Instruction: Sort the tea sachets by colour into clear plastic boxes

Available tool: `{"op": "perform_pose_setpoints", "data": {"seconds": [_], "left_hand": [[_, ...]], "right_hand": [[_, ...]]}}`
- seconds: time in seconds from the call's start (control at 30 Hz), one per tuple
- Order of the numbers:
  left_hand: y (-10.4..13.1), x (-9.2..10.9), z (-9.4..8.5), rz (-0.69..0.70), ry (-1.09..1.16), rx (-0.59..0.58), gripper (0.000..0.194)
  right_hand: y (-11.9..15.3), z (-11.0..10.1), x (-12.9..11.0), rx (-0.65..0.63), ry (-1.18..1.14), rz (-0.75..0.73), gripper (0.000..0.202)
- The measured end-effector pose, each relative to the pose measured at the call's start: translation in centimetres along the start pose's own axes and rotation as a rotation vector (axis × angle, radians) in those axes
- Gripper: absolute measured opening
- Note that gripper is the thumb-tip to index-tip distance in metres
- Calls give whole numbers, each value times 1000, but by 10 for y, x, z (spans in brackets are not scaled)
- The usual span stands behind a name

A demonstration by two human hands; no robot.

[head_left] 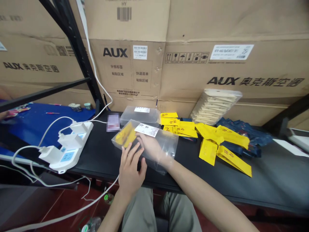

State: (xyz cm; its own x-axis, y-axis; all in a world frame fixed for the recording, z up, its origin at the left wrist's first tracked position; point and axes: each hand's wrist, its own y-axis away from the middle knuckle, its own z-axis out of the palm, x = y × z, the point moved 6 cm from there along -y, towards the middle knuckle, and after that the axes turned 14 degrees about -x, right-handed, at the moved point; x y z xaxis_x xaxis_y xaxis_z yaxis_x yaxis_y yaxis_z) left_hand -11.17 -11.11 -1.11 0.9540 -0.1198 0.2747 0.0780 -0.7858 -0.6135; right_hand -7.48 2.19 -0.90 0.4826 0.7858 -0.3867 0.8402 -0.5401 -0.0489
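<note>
At the far left, a person's forearm [3,104] lay by a blue surface [60,119], and a white power strip [72,149] with plugged-in adapters sat on the black table [96,154]. Next came a small pixelated card [113,122], then a lidded clear box [140,116] behind the labelled clear box [166,141]. That nearer box lay directly in front of the person, with yellow packets inside its left end. The left hand [132,164] was at its near side, fingers slightly bent and spread, thumb apart. The right hand [149,145] reached in through the box's right end, fingers curled near those packets; whether they gripped any could not be told. Farther right lay loose yellow packets [209,151], a stack of pale packets [212,106] and dark blue packets [253,135].
</note>
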Motion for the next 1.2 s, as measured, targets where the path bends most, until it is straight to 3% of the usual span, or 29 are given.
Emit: {"op": "perform_pose_setpoints", "data": {"seconds": [0.43,0.7,0.97,1.2], "left_hand": [[0,1,2,14,-17,-27,37],[0,1,2,13,-24,-39,34],[-1,-2,2,-8,-4,-14,32],[0,-3,2,-19,15,-19,30]], "right_hand": [[-24,10,-5,7,-136,-193,59],[-26,20,-2,-24,-96,-249,47],[-6,17,-1,-62,-83,-269,46],[39,0,14,-30,-6,-263,31]]}}
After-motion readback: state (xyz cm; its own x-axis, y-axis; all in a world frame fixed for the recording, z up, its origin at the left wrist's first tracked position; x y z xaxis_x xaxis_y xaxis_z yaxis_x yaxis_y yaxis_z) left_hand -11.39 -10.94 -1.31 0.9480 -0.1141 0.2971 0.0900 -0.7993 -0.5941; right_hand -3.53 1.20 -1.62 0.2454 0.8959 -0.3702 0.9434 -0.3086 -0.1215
